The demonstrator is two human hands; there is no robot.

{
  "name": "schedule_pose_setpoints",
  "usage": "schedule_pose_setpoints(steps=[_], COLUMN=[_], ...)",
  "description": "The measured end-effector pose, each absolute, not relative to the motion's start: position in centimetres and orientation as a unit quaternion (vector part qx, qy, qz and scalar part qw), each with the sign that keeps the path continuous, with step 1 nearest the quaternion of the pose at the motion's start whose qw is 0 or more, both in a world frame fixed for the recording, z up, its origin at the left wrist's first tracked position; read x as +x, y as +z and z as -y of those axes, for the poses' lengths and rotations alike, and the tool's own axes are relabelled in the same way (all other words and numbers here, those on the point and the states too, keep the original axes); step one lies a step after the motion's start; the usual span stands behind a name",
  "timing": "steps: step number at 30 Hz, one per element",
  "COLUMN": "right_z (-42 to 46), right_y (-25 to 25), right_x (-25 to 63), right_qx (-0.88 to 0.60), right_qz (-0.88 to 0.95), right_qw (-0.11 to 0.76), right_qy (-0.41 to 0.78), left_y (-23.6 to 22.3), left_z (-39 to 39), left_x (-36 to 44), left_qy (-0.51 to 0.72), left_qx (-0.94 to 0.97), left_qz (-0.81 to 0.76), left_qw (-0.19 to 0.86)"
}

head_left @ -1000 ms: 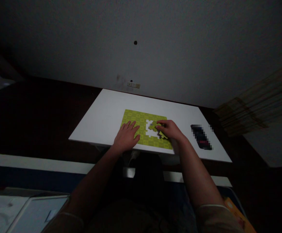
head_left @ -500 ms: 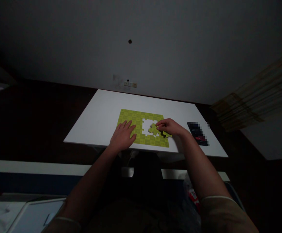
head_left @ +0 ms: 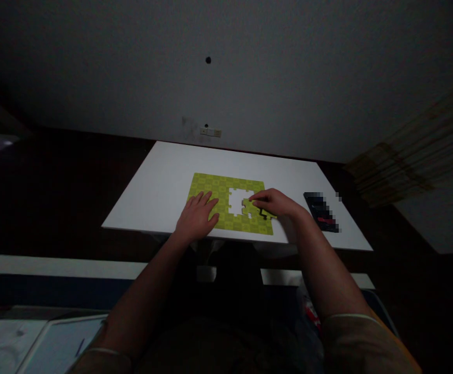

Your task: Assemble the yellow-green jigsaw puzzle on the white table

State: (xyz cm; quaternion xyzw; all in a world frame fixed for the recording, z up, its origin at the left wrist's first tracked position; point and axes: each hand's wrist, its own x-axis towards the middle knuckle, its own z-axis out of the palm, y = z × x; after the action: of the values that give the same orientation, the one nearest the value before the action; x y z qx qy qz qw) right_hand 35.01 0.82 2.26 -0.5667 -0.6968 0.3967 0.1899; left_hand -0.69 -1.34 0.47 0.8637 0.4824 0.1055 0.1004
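Note:
A yellow-green jigsaw puzzle lies on a white table, mostly joined, with a white gap near its middle. My left hand rests flat on the puzzle's left part, fingers spread. My right hand is curled, its fingertips pinching a loose green piece at the gap's right edge. A second green piece pokes out beneath that hand.
A dark phone-like object, partly pixelated, lies on the table's right side. A wall with a small socket plate stands behind the table. Dim floor surrounds the table; a pale tray-like thing sits at lower left.
My right hand has shifted the loose piece a little within the gap, setting it flatter against the right edge. My left hand has stayed pressed on the puzzle.

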Motion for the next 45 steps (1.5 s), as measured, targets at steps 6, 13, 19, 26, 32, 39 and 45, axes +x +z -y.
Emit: schedule_pose_setpoints(steps=[6, 13, 19, 26, 32, 39, 45], right_z=[-0.8, -0.6, -0.2, -1.1, -1.8, -1.7, -1.6], right_y=[3.0, 3.6, 3.3, 3.3, 3.2, 3.1, 3.3], right_x=[34.6, 34.1, 34.0, 33.2, 31.2, 29.8, 29.5], right_qx=[-0.561, -0.567, -0.571, -0.573, -0.577, -0.582, -0.577], right_qz=[0.752, 0.763, 0.752, 0.693, 0.706, 0.741, 0.763], right_qw=[0.151, 0.139, 0.154, 0.256, 0.222, 0.160, 0.141], right_qy=[0.313, 0.278, 0.291, 0.355, 0.346, 0.295, 0.257], left_y=[0.5, 0.6, 0.6, 0.8, 0.7, 0.8, 0.8], left_z=[1.3, 1.4, 1.4, 1.4, 1.4, 1.5, 1.5], left_x=[-0.7, -0.6, -0.7, -0.6, -0.7, -0.7, -0.7], left_qy=[0.101, 0.097, 0.104, 0.098, 0.105, 0.101, 0.102], left_qx=[0.864, 0.864, 0.863, 0.864, 0.863, 0.861, 0.864], left_qz=[-0.482, -0.483, -0.483, -0.483, -0.482, -0.485, -0.480], left_qw=[0.100, 0.101, 0.102, 0.101, 0.106, 0.110, 0.110])
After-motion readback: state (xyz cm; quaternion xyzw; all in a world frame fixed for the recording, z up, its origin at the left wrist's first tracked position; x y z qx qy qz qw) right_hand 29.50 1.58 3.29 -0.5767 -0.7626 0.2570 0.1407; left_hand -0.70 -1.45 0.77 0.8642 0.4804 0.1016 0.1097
